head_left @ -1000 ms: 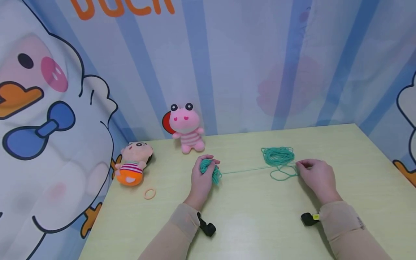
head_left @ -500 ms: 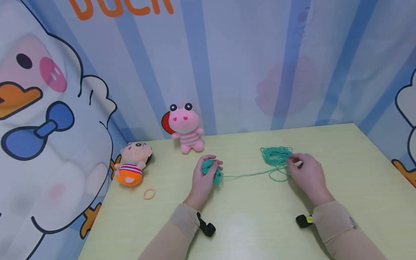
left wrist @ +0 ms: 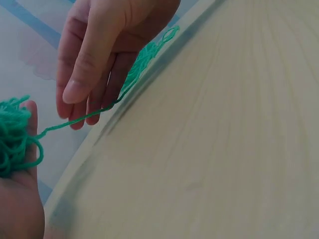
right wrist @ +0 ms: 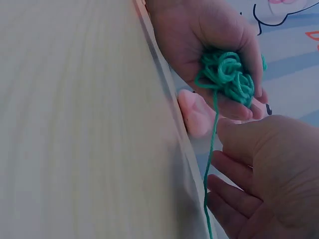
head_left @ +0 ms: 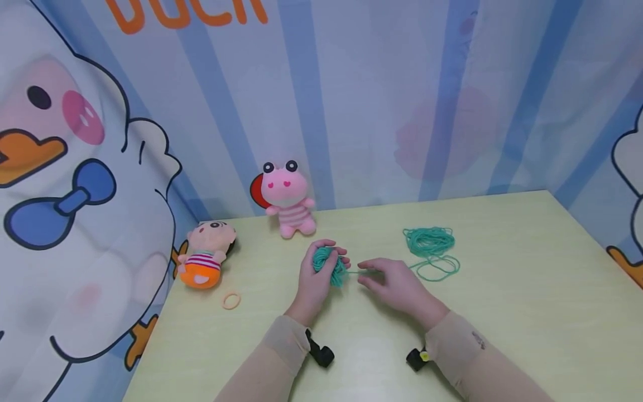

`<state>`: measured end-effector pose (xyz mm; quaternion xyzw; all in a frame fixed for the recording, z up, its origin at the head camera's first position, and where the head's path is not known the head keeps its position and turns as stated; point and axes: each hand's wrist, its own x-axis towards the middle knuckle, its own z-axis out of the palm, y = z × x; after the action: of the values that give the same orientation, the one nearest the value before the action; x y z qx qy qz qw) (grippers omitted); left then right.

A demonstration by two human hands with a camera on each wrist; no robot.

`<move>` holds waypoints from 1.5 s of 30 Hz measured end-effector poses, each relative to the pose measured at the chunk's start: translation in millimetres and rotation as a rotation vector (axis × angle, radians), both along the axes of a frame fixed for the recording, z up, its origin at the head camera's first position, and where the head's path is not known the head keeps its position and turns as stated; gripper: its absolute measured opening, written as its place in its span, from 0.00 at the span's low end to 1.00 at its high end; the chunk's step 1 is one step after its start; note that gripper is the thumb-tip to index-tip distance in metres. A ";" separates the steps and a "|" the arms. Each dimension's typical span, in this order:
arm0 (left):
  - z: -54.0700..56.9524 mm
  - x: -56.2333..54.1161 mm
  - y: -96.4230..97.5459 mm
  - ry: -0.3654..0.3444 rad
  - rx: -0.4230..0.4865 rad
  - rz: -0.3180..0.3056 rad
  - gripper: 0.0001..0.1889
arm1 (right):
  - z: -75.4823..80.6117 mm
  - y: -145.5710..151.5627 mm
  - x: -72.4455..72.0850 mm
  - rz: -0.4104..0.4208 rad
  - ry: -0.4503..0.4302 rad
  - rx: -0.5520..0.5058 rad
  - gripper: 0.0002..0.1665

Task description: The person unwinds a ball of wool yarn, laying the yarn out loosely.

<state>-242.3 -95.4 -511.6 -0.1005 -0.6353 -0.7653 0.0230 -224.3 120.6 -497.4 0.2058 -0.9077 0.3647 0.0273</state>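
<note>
My left hand (head_left: 312, 282) grips a wound bundle of green yarn (head_left: 329, 263), its loops bulging out between thumb and fingers. From the bundle a single strand (left wrist: 82, 118) runs rightward, passing against the fingers of my right hand (head_left: 399, 286). That hand is just to the right of the bundle, its thumb apart from its loosely bent fingers. In the right wrist view the yarn bundle (right wrist: 230, 79) sits in the left palm, with the strand hanging alongside the right fingertips. A loose coil of the same yarn (head_left: 429, 241) lies on the table behind and right of my right hand.
A pink striped plush toy (head_left: 288, 201) stands at the table's back edge. To the left sit a doll in orange shorts (head_left: 203, 257) and a small peach-coloured ring (head_left: 231, 301). A printed curtain (head_left: 361, 111) rises behind the table (head_left: 361, 357).
My right hand has come left from the loose coil to near the bundle, and its pinching fingers have spread apart. My left hand stays nearly in place, still holding the yarn.
</note>
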 end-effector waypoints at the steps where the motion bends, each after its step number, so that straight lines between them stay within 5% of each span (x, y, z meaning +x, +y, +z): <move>1: 0.0 0.2 0.0 -0.001 0.005 -0.002 0.18 | -1.4 -3.9 -1.2 0.003 -0.006 0.002 0.22; 14: 0.3 -0.4 -1.6 0.042 0.027 -0.031 0.20 | -1.5 -19.1 -4.2 -0.060 0.071 -0.010 0.11; 26: 3.0 2.8 0.6 -0.030 0.015 -0.084 0.16 | 16.7 14.8 -5.0 -0.224 0.263 -0.223 0.09; 35: 3.0 1.2 0.1 -0.031 -0.082 -0.020 0.18 | 23.0 47.3 -6.2 -0.343 0.252 -0.356 0.12; 45: -0.1 -0.4 -1.1 -0.051 -0.030 0.008 0.20 | 20.2 87.9 -3.2 -0.473 0.218 -0.367 0.14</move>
<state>-242.7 -96.6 -511.7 -0.0790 -0.6475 -0.7579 0.0084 -227.4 208.4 -477.2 0.0186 -0.8411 0.4818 0.2452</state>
